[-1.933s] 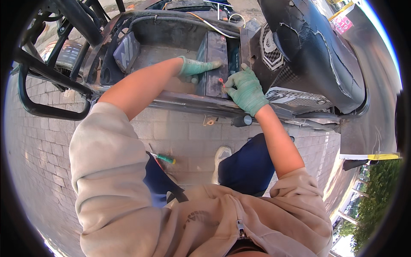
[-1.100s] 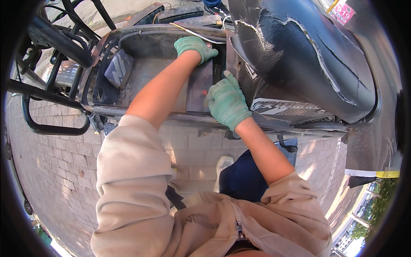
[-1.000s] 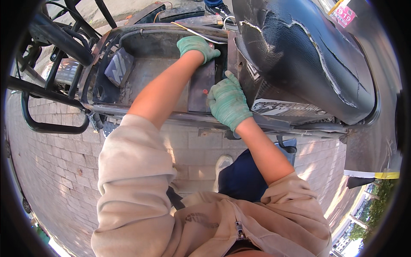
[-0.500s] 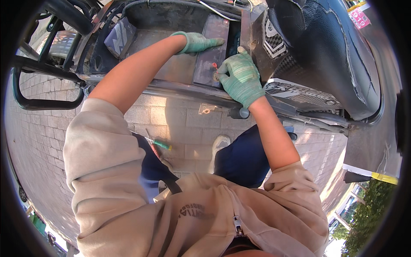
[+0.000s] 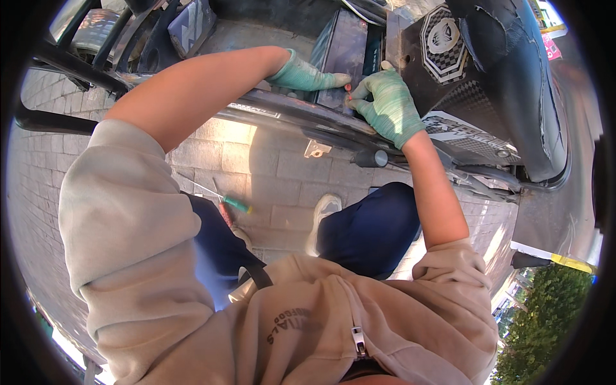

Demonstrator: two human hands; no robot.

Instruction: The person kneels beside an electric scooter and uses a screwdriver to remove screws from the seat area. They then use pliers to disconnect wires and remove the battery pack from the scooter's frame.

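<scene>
A dark boxy battery (image 5: 341,48) with a red terminal (image 5: 348,87) at its near end sits crosswise in an open scooter compartment (image 5: 247,38). My left hand (image 5: 307,75), in a mint green glove, grips the battery's left side near that end, its lower fingers partly hidden behind the frame rail. Fingers curled, my right hand (image 5: 387,104), gloved alike, holds the battery's near right corner beside the red terminal. A narrow dark gap runs along the battery's right side. What lies deep in it is hard to make out.
A cracked black seat (image 5: 523,109) fills the right side. Black tubular bars (image 5: 77,64) stand at the upper left. Below the metal rail (image 5: 256,102), a green-handled screwdriver (image 5: 239,206) and a red-handled tool (image 5: 224,214) lie on the paving by my shoes.
My left hand has moved from the battery's far end toward its near end. The whole view has shifted, with the compartment higher in frame. My right hand stays at the near corner.
</scene>
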